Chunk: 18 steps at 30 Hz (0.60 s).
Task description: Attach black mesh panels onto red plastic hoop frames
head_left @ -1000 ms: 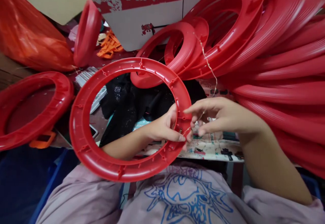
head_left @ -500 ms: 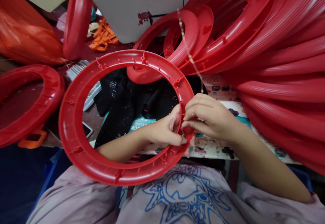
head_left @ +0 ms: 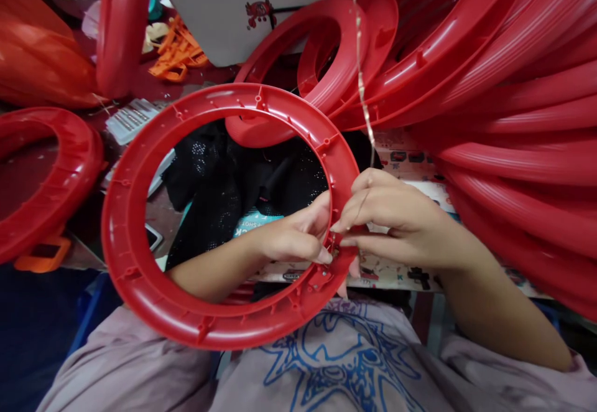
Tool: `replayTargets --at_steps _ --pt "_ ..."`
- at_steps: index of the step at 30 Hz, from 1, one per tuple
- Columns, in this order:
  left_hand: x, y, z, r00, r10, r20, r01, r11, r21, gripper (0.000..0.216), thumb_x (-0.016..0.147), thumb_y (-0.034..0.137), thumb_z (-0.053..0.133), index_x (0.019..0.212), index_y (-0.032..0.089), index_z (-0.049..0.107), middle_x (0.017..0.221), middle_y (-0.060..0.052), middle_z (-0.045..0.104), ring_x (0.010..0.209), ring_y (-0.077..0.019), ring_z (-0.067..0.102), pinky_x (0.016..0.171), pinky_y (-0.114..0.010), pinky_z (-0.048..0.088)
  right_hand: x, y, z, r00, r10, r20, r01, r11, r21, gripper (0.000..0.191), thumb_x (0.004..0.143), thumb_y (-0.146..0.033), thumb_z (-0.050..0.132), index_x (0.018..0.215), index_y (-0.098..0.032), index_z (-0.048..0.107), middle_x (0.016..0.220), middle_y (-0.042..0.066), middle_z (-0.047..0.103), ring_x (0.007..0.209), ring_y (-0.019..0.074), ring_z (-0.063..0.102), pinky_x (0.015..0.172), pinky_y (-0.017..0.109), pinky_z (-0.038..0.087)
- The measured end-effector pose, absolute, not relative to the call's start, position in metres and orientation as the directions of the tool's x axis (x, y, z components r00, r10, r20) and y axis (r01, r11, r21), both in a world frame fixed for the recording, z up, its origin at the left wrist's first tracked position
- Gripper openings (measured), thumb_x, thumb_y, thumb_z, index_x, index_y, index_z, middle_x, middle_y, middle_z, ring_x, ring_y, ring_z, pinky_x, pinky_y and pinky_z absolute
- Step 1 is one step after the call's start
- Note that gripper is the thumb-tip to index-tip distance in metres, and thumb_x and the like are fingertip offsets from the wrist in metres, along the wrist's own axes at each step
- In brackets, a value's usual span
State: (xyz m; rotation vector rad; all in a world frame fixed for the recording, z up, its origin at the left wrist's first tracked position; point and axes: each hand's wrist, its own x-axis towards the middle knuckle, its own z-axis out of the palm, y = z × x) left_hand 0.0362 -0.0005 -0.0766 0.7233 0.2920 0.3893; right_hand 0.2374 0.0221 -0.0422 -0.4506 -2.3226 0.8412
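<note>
I hold a large red plastic ring (head_left: 140, 275) up over my lap. My left hand (head_left: 298, 238) reaches through its opening and pinches its right rim from inside. My right hand (head_left: 392, 225) is closed in a pinch at the same spot on the rim, gripping a thin pale string (head_left: 361, 82) that rises from my fingers past the stacked rings.
A tall stack of red rings (head_left: 513, 107) fills the right side. More red rings lie at left (head_left: 41, 169) and lean at the back (head_left: 121, 26). Orange plastic parts (head_left: 175, 57), a white-and-red carton (head_left: 242, 20), black mesh cloth (head_left: 224, 182) and printed sheets (head_left: 405, 163) cover the table.
My right hand went from spread fingers to a tight pinch at the rim. The string's upper part swung left, then upright. The view dipped and the ring shifted slightly left.
</note>
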Motion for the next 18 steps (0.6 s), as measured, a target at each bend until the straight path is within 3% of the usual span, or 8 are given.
replayTargets --at_steps 3,6,11,18 --pt "0.0370 -0.0006 -0.0791 0.894 0.428 -0.131 -0.226 0.684 0.693 0.087 0.071 0.013 0.066 0.141 0.024 0.014 0.087 -0.002 0.071 0.071 -0.0254 0.073 0.058 -0.030 0.057 0.2416 0.0218 -0.0397 -0.803 0.454 0.386 0.125 0.762 -0.636 0.005 0.091 -0.018 0.061 0.087 -0.022 0.063 0.087 -0.001 0.069 0.085 0.0125 0.057 0.082 0.031 0.037" --pt "0.0383 0.0000 -0.0789 0.882 0.449 -0.143 -0.235 0.682 0.692 0.086 0.069 0.008 0.065 0.139 0.025 0.019 0.088 0.001 0.070 0.075 -0.0219 0.072 0.061 -0.028 0.057 0.2427 0.0211 -0.0412 -0.808 0.406 0.428 0.081 0.795 -0.601 0.017 0.095 -0.021 0.055 0.078 -0.020 0.058 0.083 -0.001 0.069 0.085 0.0126 0.058 0.081 0.032 0.036" --pt "0.0401 0.0008 -0.0771 0.890 0.449 -0.079 -0.301 0.710 0.636 0.086 0.069 0.009 0.065 0.138 0.027 0.018 0.094 -0.001 0.070 0.082 -0.0230 0.073 0.056 -0.026 0.057 0.2398 0.0187 -0.0445 -0.757 0.406 0.512 0.036 0.808 -0.588 0.008 0.092 -0.014 0.057 0.089 -0.021 0.059 0.084 -0.002 0.071 0.084 0.0122 0.060 0.081 0.031 0.039" --pt "0.0384 0.0025 -0.0765 0.914 0.402 -0.055 -0.267 0.697 0.666 0.078 0.080 0.010 0.060 0.138 0.025 0.011 0.090 -0.004 0.073 0.071 -0.0227 0.074 0.052 -0.025 0.057 0.2349 0.0142 -0.0444 -0.700 0.473 0.535 0.126 0.819 -0.560 0.012 0.092 -0.013 0.057 0.098 -0.020 0.064 0.091 0.000 0.073 0.087 0.0107 0.060 0.080 0.027 0.041"
